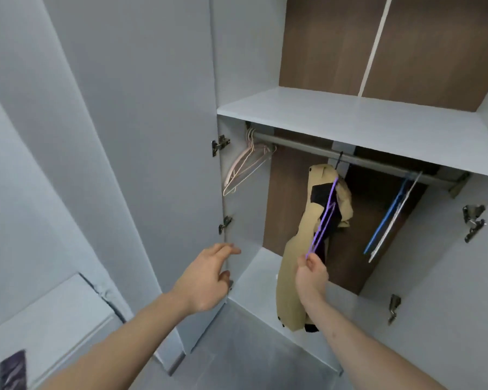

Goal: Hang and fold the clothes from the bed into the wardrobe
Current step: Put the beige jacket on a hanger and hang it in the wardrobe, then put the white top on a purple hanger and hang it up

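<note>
My left hand (206, 280) reaches toward the edge of the open wardrobe door (141, 164), fingers loosely spread and only slightly bent, holding nothing; the fingertips sit right at the door's inner edge near the lower hinge (225, 224), though I cannot tell whether they touch it. The door is a flat, matte, pale grey panel. Just inside, at the left end of the round metal rail (299, 143), a bunch of thin pinkish and white hangers (247, 167) hangs bare. Further along, a beige garment (295, 266) with dark patches droops from a black hook on the rail, its cloth soft and creased, its lower end falling past the smooth white bottom shelf (261, 277). My right hand (312, 274) is in front of it, thumb and fingers pinched on the lower tip of a slim purple plastic hanger (326, 218), which slants upward across the garment. To the right, a blue hanger and a white hanger (393, 213) hang together against the brown wood-grain back panel (293, 198). Above the rail runs a broad white upper shelf (350, 119).
</note>
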